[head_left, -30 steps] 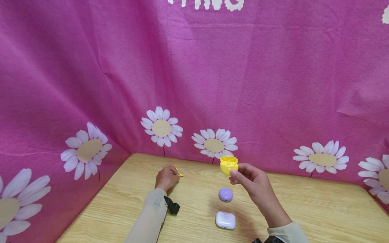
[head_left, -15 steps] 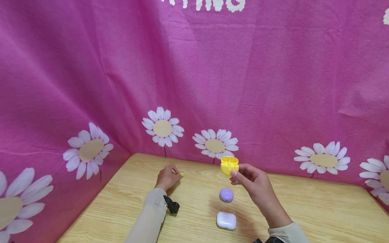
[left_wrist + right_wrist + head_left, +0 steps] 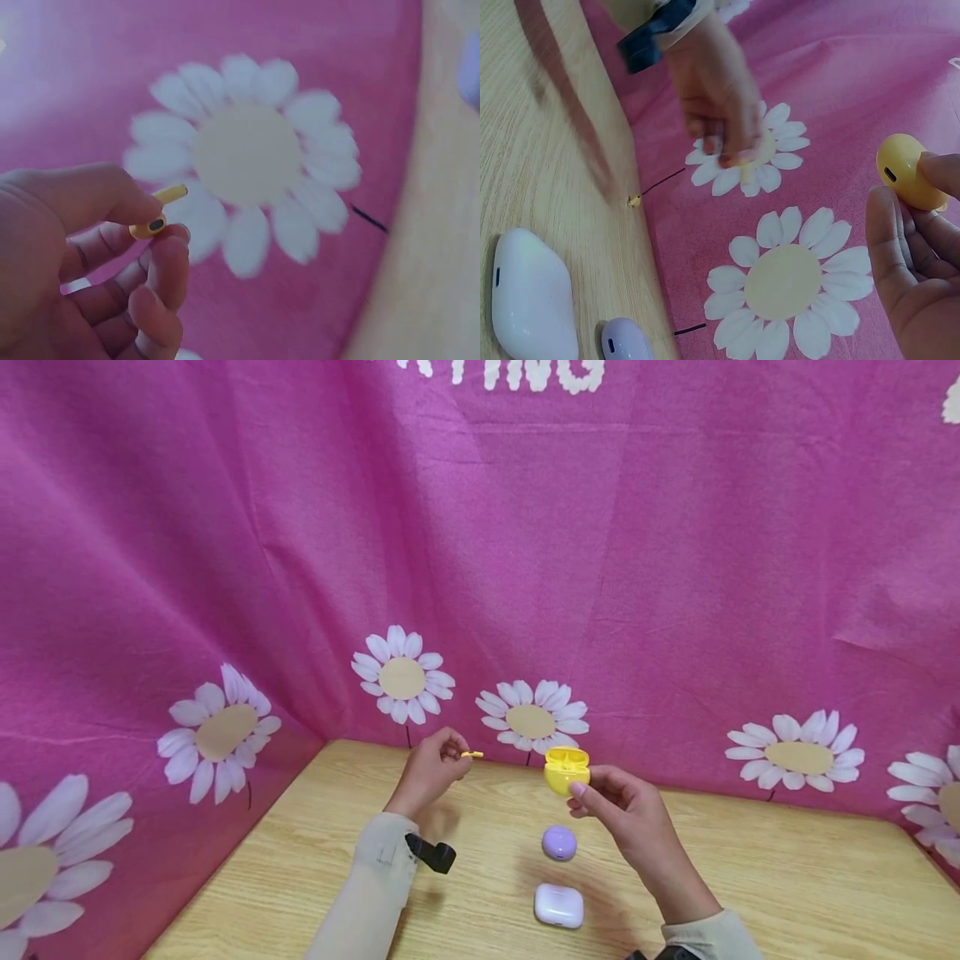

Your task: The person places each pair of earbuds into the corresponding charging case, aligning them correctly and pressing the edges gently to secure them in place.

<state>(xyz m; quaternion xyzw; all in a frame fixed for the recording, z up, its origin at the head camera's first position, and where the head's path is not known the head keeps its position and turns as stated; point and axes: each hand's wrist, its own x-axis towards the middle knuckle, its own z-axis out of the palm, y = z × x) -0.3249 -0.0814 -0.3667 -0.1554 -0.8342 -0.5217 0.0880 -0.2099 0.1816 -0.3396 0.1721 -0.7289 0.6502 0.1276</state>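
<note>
Between thumb and fingertips, my left hand (image 3: 429,771) pinches a yellow earbud (image 3: 172,193), its stem sticking out past the fingers. The hand is raised over the back of the table. My right hand (image 3: 636,814) grips a small yellow earbud case (image 3: 566,778) by its side, held up with the lid flipped back and its inside facing me. In the right wrist view the underside of that case shows a dark charging port. A second small yellow earbud (image 3: 634,201) lies on the table near the back edge; the left hand hides it in the head view.
Below the right hand, a closed purple earbud case (image 3: 558,842) and a closed white earbud case (image 3: 558,906) lie on the wooden table (image 3: 465,893). A pink cloth (image 3: 637,568) printed with white daisies hangs behind and at the left.
My left hand has picked up one yellow earbud from the table and risen with it, moving right toward the case. My right hand and the open case stay nearly still.
</note>
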